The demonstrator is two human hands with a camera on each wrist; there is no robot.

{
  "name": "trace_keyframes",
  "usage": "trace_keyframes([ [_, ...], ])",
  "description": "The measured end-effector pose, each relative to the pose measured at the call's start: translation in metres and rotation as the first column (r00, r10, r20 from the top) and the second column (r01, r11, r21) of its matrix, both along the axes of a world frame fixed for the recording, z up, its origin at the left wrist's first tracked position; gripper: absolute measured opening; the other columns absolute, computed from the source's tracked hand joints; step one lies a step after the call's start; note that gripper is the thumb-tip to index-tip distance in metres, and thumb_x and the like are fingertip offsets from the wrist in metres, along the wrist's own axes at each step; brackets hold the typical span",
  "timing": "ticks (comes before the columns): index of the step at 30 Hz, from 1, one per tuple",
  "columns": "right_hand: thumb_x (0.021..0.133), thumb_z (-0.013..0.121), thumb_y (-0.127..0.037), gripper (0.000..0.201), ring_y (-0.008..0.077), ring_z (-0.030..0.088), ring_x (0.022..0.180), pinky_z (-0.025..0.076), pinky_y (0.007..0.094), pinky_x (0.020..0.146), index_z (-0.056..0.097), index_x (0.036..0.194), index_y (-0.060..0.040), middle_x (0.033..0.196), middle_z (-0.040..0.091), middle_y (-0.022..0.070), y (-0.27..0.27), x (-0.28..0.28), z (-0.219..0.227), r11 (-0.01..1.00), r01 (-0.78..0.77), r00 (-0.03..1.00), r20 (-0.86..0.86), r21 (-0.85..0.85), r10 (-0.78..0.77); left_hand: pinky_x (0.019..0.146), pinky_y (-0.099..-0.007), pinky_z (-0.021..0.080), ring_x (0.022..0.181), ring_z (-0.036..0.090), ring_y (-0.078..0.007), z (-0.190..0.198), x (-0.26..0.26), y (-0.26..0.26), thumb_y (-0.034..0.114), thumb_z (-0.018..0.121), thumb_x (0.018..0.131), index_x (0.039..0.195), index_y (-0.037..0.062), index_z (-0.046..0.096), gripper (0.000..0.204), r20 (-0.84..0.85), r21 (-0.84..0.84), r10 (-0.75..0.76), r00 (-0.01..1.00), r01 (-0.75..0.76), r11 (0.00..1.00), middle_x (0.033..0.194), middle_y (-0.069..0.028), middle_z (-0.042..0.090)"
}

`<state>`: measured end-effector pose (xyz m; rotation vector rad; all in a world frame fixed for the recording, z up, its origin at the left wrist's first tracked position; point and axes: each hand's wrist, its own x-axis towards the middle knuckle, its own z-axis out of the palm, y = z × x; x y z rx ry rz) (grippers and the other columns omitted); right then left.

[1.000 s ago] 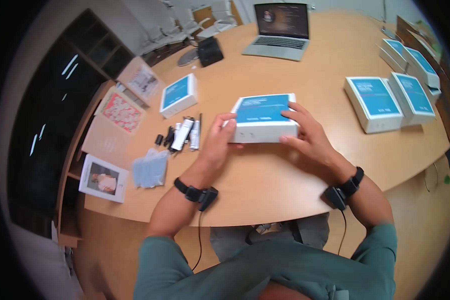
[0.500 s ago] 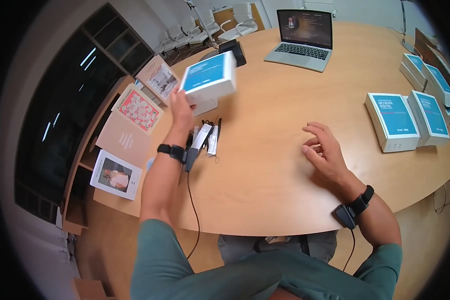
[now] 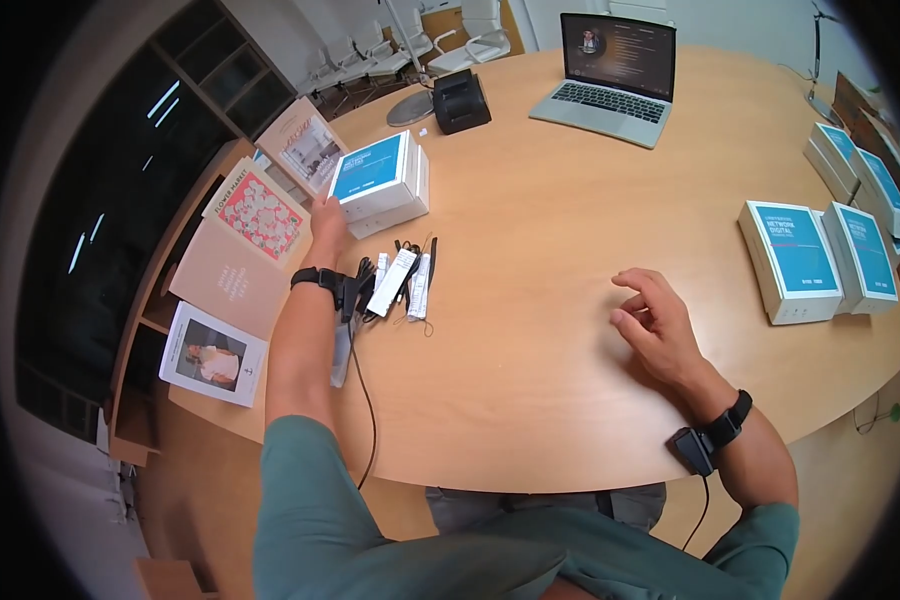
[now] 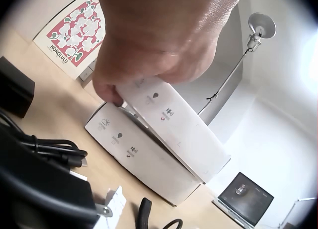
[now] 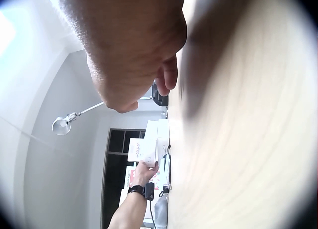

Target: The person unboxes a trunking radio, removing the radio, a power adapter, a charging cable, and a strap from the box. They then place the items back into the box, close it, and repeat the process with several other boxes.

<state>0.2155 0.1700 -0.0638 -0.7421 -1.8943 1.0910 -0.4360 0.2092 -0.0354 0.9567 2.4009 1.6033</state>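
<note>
My left hand (image 3: 330, 222) grips the near left end of a white box with a blue top (image 3: 372, 168). That box lies over a second white box (image 4: 134, 154), slightly askew. In the left wrist view a narrow wedge of gap shows between the two, with a fingertip (image 4: 117, 97) at its left end. Most of the fingers are hidden behind the box end and the wrist. On the right, my right hand (image 3: 660, 325) hovers low by the tabletop (image 3: 530, 330), fingers loosely bent and holding nothing.
Black cables and white-labelled packets (image 3: 395, 283) lie near my left forearm. Books and prints (image 3: 260, 215) stand along the left edge. A black device (image 3: 460, 100) and a laptop (image 3: 610, 90) are at the back. Several blue-topped boxes (image 3: 795, 250) stand at right.
Both hands held the box in front of me at first. The right hand let go, and the left carried the box leftward and lowered it over the other box.
</note>
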Motion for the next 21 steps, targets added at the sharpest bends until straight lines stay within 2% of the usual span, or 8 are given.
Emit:
trace_keyframes([
  [2, 0.101, 0.072, -0.005, 0.039, 0.0179, 0.073, 0.096, 0.059, 0.0306, 0.077, 0.064, 0.139, -0.0007, 0.139, 0.061, 0.0153, 0.000, -0.001, 0.000, 1.000, 0.003, 1.000, 0.001, 0.002, -0.003, 0.097, -0.0425, 0.057, 0.121, 0.067, -0.0300, 0.001, -0.003, 0.003, 0.035, 0.051, 0.108, 0.155, 0.0064, 0.056, 0.055, -0.175, -0.151, 0.063, 0.983, -0.090, 0.984, 0.134, -0.0179, 0.070],
  [4, 0.101, 0.072, -0.005, 0.038, 0.0177, 0.073, 0.095, 0.060, 0.0307, 0.077, 0.065, 0.138, -0.0005, 0.138, 0.061, 0.0151, -0.001, 0.000, 0.002, 1.000, -0.001, 1.000, 0.013, -0.013, 0.001, 0.115, -0.0562, 0.048, 0.140, 0.061, -0.0452, 0.037, 0.061, -0.006, 0.040, 0.066, 0.103, 0.160, 0.0084, 0.053, 0.066, -0.645, -0.161, 0.107, 0.757, -0.271, 0.949, 0.156, -0.0240, 0.061],
  [5, 0.101, 0.072, -0.005, 0.038, 0.0177, 0.073, 0.095, 0.060, 0.0307, 0.077, 0.065, 0.138, -0.0005, 0.138, 0.061, 0.0151, -0.001, 0.001, 0.003, 1.000, 0.000, 1.000, 0.016, -0.015, 0.000, 0.115, -0.0562, 0.048, 0.140, 0.061, -0.0452, 0.040, 0.075, -0.003, 0.040, 0.066, 0.103, 0.160, 0.0084, 0.053, 0.066, -0.643, -0.165, 0.104, 0.758, -0.270, 0.949, 0.156, -0.0240, 0.061],
  [7, 0.101, 0.072, -0.006, 0.038, 0.0179, 0.074, 0.094, 0.060, 0.0310, 0.077, 0.065, 0.137, -0.0005, 0.137, 0.062, 0.0151, -0.002, 0.000, 0.003, 1.000, -0.007, 1.000, 0.010, -0.014, 0.007, 0.118, -0.0627, 0.044, 0.146, 0.053, -0.0454, 0.046, 0.100, 0.004, 0.045, 0.071, 0.100, 0.161, 0.0149, 0.054, 0.070, -0.636, -0.297, -0.381, 0.671, 0.243, 0.923, 0.160, -0.0208, 0.057],
  [10, 0.101, 0.072, -0.006, 0.037, 0.0179, 0.074, 0.094, 0.060, 0.0310, 0.077, 0.065, 0.137, -0.0010, 0.136, 0.063, 0.0151, -0.002, 0.000, 0.002, 1.000, -0.011, 0.999, 0.031, 0.008, 0.011, 0.119, -0.0720, 0.037, 0.151, 0.047, -0.0478, 0.051, 0.149, 0.008, 0.041, 0.075, 0.099, 0.159, 0.0222, 0.058, 0.065, -0.586, -0.637, -0.526, 0.616, 0.050, 0.769, 0.163, -0.0210, 0.053],
  [14, 0.101, 0.072, -0.007, 0.037, 0.0183, 0.075, 0.093, 0.061, 0.0312, 0.077, 0.065, 0.136, -0.0015, 0.134, 0.064, 0.0150, -0.001, 0.002, 0.001, 1.000, -0.013, 0.999, 0.030, -0.015, 0.013, 0.118, -0.0788, 0.033, 0.149, 0.047, -0.0510, 0.050, 0.162, 0.025, 0.036, 0.074, 0.101, 0.155, 0.0282, 0.062, 0.056, -0.589, -0.652, -0.504, 0.632, -0.003, 0.758, 0.163, -0.0207, 0.051],
  [19, 0.100, 0.073, -0.011, 0.036, 0.0213, 0.076, 0.092, 0.062, 0.0343, 0.079, 0.067, 0.134, -0.0022, 0.130, 0.067, 0.0160, -0.001, 0.002, 0.001, 1.000, -0.024, 0.998, 0.058, -0.009, 0.025, 0.119, -0.0801, 0.033, 0.148, 0.047, -0.0499, 0.035, 0.175, 0.038, 0.025, 0.066, 0.103, 0.141, 0.0261, 0.074, 0.038, -0.710, -0.698, -0.594, 0.379, -0.264, 0.666, 0.161, -0.0192, 0.049],
  [21, 0.100, 0.073, -0.012, 0.036, 0.0227, 0.076, 0.091, 0.062, 0.0357, 0.081, 0.067, 0.134, -0.0025, 0.128, 0.067, 0.0166, 0.001, 0.003, 0.003, 0.998, -0.005, 0.995, 0.098, 0.061, -0.001, 0.119, -0.0797, 0.033, 0.149, 0.045, -0.0508, 0.025, 0.159, 0.041, 0.022, 0.065, 0.103, 0.136, 0.0239, 0.077, 0.035, -0.724, -0.672, -0.577, 0.378, -0.199, 0.713, 0.162, -0.0193, 0.049],
])
